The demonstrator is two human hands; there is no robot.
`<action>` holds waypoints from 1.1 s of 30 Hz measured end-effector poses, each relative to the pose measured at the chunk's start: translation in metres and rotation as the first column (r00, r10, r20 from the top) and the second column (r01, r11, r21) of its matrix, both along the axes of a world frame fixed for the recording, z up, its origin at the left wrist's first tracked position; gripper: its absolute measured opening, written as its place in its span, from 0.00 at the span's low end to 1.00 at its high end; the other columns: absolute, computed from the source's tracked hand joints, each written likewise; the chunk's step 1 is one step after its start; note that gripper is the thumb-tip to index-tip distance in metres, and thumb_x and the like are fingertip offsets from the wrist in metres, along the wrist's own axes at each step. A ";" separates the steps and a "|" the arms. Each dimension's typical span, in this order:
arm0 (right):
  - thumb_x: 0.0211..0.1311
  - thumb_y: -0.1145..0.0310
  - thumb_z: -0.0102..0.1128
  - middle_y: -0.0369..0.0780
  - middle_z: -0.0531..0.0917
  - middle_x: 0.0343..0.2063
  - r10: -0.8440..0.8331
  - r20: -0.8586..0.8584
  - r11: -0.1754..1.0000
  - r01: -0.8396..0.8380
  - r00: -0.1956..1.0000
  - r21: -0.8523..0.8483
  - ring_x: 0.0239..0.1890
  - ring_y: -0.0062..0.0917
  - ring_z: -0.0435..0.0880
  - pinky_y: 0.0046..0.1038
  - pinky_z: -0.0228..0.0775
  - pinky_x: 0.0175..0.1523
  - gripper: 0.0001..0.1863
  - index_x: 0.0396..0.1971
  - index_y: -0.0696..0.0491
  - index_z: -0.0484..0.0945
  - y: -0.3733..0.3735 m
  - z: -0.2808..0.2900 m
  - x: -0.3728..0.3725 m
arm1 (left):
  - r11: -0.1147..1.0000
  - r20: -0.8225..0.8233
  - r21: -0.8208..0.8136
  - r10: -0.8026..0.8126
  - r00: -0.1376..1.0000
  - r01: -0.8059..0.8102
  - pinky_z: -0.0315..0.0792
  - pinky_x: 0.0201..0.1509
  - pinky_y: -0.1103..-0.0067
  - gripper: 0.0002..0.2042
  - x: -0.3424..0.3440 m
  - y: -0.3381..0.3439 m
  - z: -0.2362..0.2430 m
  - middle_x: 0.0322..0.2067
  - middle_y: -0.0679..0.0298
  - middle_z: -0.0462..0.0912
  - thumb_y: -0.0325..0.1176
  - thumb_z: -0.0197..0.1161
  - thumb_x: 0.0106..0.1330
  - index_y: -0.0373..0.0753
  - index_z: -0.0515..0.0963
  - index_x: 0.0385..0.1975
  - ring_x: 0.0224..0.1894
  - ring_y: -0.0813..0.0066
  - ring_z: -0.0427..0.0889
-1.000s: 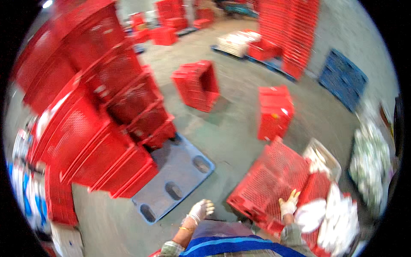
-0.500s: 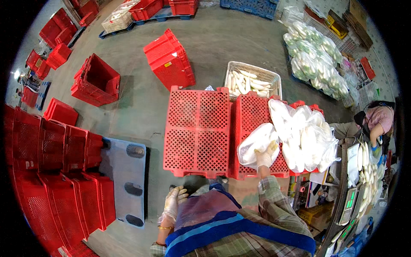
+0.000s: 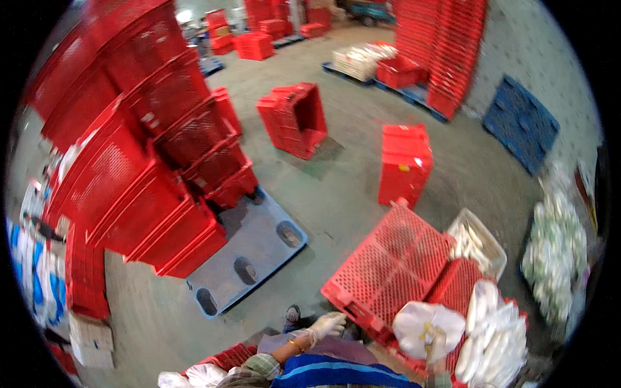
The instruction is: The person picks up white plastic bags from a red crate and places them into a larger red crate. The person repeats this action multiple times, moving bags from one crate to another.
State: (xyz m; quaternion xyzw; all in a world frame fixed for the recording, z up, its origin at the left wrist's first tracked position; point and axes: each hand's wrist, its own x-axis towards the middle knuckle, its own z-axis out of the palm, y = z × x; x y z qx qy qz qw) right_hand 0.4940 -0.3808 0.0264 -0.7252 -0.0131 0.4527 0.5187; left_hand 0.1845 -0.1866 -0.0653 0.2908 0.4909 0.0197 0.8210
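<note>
Since the last look, my view has swung round to the left, and the white bag (image 3: 404,323) has shifted toward the near corner of the upturned red crate (image 3: 388,258). From my remote post I see the gloved right hand (image 3: 432,339) clutching gathered plastic at the middle of that bag, though blur softens the fingers. The gloved left hand (image 3: 326,325) is slack and empty, fingers stretched out just beside the same crate; I cannot tell whether they touch it. A dark shoe (image 3: 292,317) shows near that hand. Right of the held bag, I have bagged white vegetables (image 3: 491,343) lying on a second red crate (image 3: 456,284), with a white crate (image 3: 500,262) of long white vegetables just beyond. Farther out, a blue pallet (image 3: 223,262) lies to the left, with stacked red crates (image 3: 162,213) at its left end, while two separate red crates (image 3: 404,165) stand ahead on the floor (image 3: 349,207).
</note>
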 end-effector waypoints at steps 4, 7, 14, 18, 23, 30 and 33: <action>0.56 0.66 0.64 0.34 0.77 0.19 0.188 -0.186 0.960 -0.140 0.964 0.244 0.21 0.18 0.77 0.20 0.68 0.25 0.09 0.28 0.56 0.79 0.075 0.057 -0.090 | 0.841 0.029 -0.539 0.083 0.996 -0.054 0.67 0.62 0.61 0.37 -0.024 -0.001 0.042 0.67 0.52 0.58 0.59 0.49 0.67 0.39 0.54 0.67 0.66 0.54 0.62; 0.55 0.65 0.65 0.36 0.80 0.22 0.549 -0.141 0.835 -0.534 0.824 0.133 0.23 0.19 0.78 0.20 0.69 0.28 0.11 0.28 0.59 0.80 0.156 0.105 -0.183 | 0.735 0.404 -0.678 0.373 0.835 0.001 0.67 0.60 0.63 0.32 -0.066 0.011 0.056 0.61 0.54 0.63 0.55 0.52 0.65 0.40 0.58 0.63 0.61 0.55 0.66; 0.61 0.63 0.63 0.34 0.83 0.28 0.707 0.670 0.014 -0.951 0.228 0.310 0.29 0.18 0.78 0.22 0.71 0.34 0.13 0.38 0.57 0.81 0.368 0.199 -0.395 | 0.536 0.611 0.455 0.393 0.687 -0.711 0.68 0.54 0.66 0.23 -0.248 0.151 0.200 0.49 0.57 0.74 0.45 0.59 0.61 0.41 0.69 0.53 0.51 0.59 0.73; 0.62 0.73 0.59 0.37 0.77 0.46 0.298 0.816 -0.119 -0.829 0.496 0.547 0.38 0.18 0.79 0.22 0.73 0.43 0.28 0.59 0.53 0.58 0.453 0.334 -0.480 | -0.235 0.539 0.842 0.327 0.776 -0.485 0.63 0.59 0.58 0.29 -0.346 0.301 0.378 0.54 0.55 0.66 0.52 0.52 0.61 0.39 0.62 0.57 0.57 0.55 0.63; 0.58 0.81 0.60 0.46 0.67 0.63 0.187 0.835 -0.310 -0.775 0.518 0.550 0.51 0.24 0.79 0.26 0.73 0.53 0.39 0.68 0.57 0.52 0.426 0.330 -0.485 | 0.259 0.970 -0.057 0.242 0.008 -0.964 0.59 0.69 0.57 0.42 -0.454 0.364 0.476 0.67 0.45 0.52 0.63 0.41 0.68 0.30 0.48 0.67 0.69 0.48 0.52; 0.67 0.54 0.52 0.43 0.77 0.54 0.583 0.804 0.231 -0.973 0.118 -0.024 0.56 0.32 0.76 0.29 0.69 0.58 0.22 0.56 0.48 0.74 0.340 0.096 -0.311 | 0.548 0.681 0.058 0.589 0.435 -0.834 0.73 0.48 0.64 0.20 -0.321 0.300 0.174 0.41 0.57 0.77 0.52 0.48 0.69 0.38 0.72 0.42 0.43 0.58 0.77; 0.66 0.48 0.49 0.44 0.79 0.52 0.765 0.639 0.372 -0.869 0.086 -0.328 0.55 0.36 0.77 0.33 0.69 0.58 0.25 0.56 0.48 0.74 0.271 0.039 -0.210 | 0.690 0.377 -0.174 0.705 0.600 -0.702 0.70 0.54 0.60 0.21 -0.236 0.206 0.061 0.47 0.51 0.75 0.48 0.49 0.67 0.34 0.69 0.47 0.48 0.53 0.75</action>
